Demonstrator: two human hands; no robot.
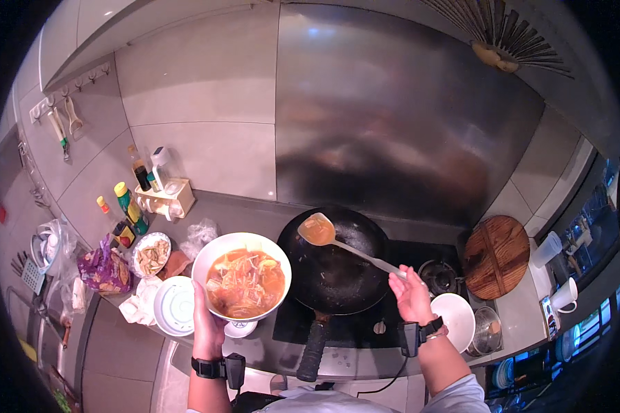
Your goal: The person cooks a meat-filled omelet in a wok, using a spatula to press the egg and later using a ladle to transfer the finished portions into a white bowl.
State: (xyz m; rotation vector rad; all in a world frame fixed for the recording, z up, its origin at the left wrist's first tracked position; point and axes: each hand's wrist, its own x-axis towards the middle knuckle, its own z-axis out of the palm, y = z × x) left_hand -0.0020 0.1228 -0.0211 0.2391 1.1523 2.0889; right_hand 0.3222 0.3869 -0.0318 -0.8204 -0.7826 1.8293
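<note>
My left hand [206, 316] holds a large white bowl [198, 260] from its lower left side. Orange-red broth with pale strands and pieces fills much of the bowl. In my right hand [412, 295] is the handle of a ladle [317, 229], whose head carries some of the same orange liquid above the wok's left part. The black wok [341, 273] rests on the dark cooktop, its dark handle pointing towards me, with a little residue inside. Bands with small black devices are on both wrists.
Left of the bowl are a white plate [173, 305], a dish of sliced food [152, 255], a purple package [105, 266] and bottles [131, 209]. On the right stand a white bowl [453, 322], a clear container [486, 330], a gas burner [439, 278] and a round wooden lid [497, 257].
</note>
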